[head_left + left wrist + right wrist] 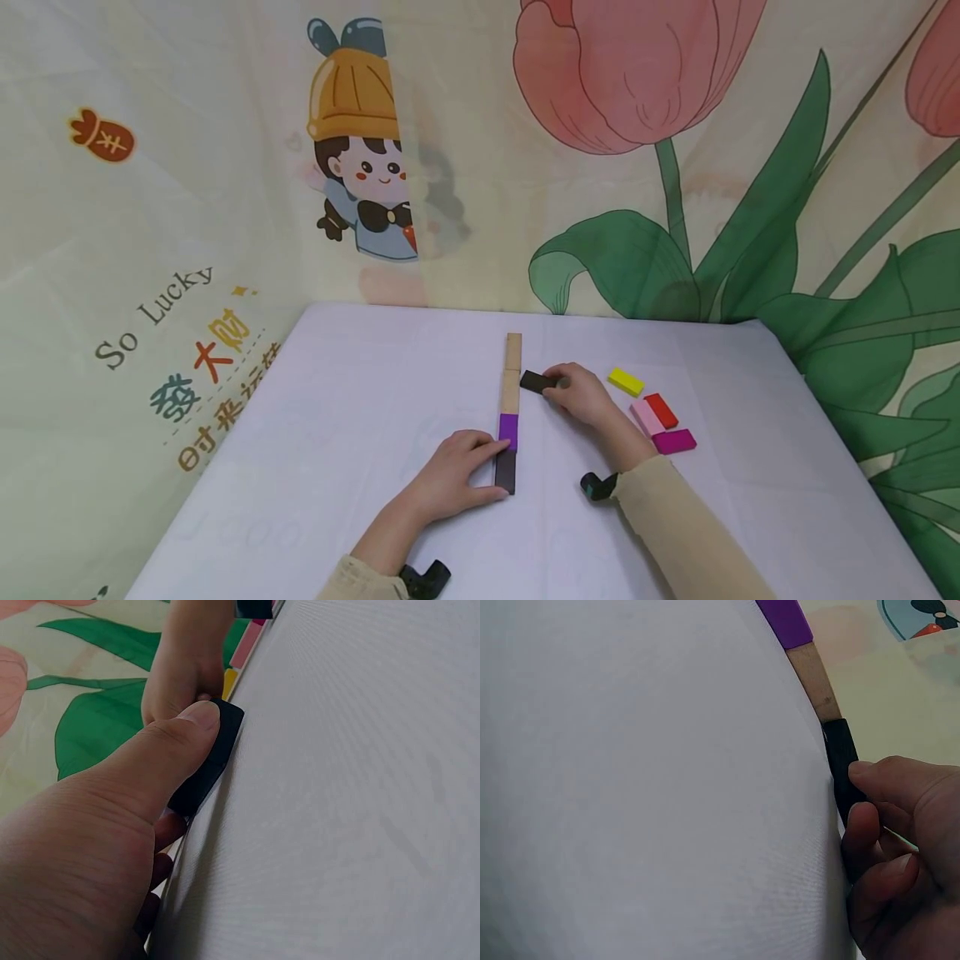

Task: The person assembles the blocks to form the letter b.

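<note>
The right hand (583, 393) pinches a black block (537, 382) beside the row of blocks (510, 408) (left hand (457, 475) steadying its near end with flat fingers), needing alignment next.

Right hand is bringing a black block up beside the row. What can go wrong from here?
1. The black block in the right hand sits close beside the wooden blocks; a sideways nudge might knock the row crooked.
2. The left hand touches only the near black block and purple block, so the far end looks free to slide.
</note>
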